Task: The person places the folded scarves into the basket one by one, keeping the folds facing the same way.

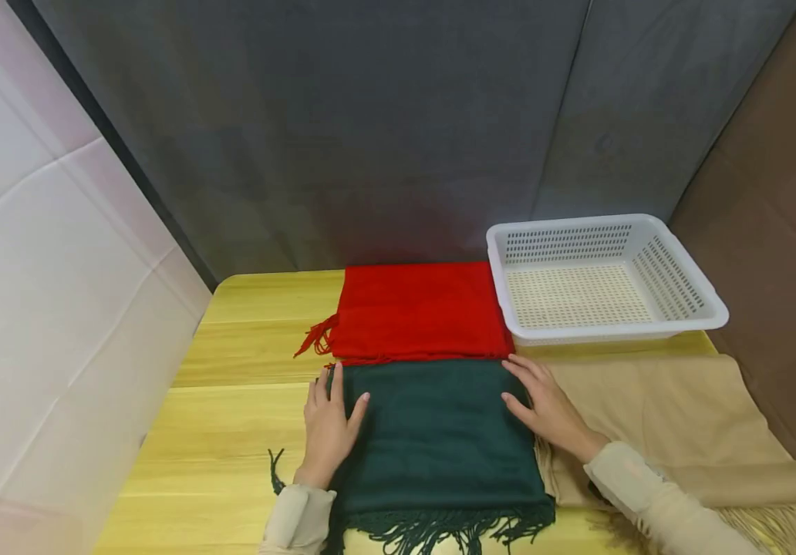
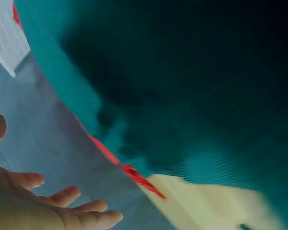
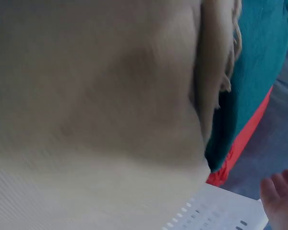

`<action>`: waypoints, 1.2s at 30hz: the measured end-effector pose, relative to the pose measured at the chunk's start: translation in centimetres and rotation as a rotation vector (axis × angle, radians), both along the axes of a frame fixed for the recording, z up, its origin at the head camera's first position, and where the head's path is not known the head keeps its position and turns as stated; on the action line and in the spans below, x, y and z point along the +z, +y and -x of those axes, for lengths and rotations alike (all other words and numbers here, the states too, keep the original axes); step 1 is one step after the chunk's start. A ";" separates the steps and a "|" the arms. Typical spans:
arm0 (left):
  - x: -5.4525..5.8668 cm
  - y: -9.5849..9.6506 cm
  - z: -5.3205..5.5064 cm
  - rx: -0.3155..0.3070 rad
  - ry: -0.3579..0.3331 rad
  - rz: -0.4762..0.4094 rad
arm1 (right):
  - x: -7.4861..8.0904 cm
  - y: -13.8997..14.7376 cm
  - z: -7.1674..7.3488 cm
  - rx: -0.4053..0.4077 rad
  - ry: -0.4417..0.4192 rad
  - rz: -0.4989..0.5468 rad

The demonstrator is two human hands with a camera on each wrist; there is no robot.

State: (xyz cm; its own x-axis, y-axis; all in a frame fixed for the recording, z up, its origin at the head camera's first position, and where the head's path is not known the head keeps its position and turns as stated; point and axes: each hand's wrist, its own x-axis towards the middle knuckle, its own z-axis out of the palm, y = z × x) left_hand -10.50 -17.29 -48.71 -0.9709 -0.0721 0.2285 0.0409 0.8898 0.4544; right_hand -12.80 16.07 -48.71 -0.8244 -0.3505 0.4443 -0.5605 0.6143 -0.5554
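A dark green fringed scarf (image 1: pixel 440 439) lies folded flat on the table, its fringe toward the front edge. My left hand (image 1: pixel 328 432) is at its left edge in the head view, fingers extended and spread. My right hand (image 1: pixel 544 401) is at its upper right corner, fingers also extended, close to a beige scarf (image 1: pixel 676 424). Neither hand grips anything. Behind the green scarf lies a folded red scarf (image 1: pixel 419 308) with tassels at its left. The left wrist view shows the open left palm beside the green fabric (image 2: pixel 158 86); in the right wrist view, beige cloth (image 3: pixel 96 120) fills most of the picture.
A white perforated plastic basket (image 1: pixel 599 331) stands at the back right, with nothing in it. Bare yellow wood tabletop (image 1: pixel 224 432) stretches along the left. A grey cloth wall (image 1: pixel 370 139) rises behind, a white one (image 1: pixel 44 308) at left and a brown one (image 1: pixel 780 231) at right.
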 end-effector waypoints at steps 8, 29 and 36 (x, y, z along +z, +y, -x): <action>-1.2 -1.3 -1.7 0.126 -0.047 -0.086 | -1.4 0.3 -1.5 -0.034 -0.109 0.029; -2.2 -3.5 -3.9 0.265 -0.213 -0.038 | -2.5 -0.9 -3.8 -0.182 -0.255 0.178; -2.6 -3.2 -4.0 0.270 -0.254 -0.087 | -1.9 -1.3 -4.0 -0.196 -0.511 0.147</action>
State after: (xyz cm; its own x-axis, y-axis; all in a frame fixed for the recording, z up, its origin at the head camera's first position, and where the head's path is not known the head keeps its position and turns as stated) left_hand -6.55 -20.50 -51.34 -0.9393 -0.3413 -0.0350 -0.3131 0.8109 0.4945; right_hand -8.78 14.78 -50.59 -0.9910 -0.1341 0.0044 -0.0815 0.5752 -0.8140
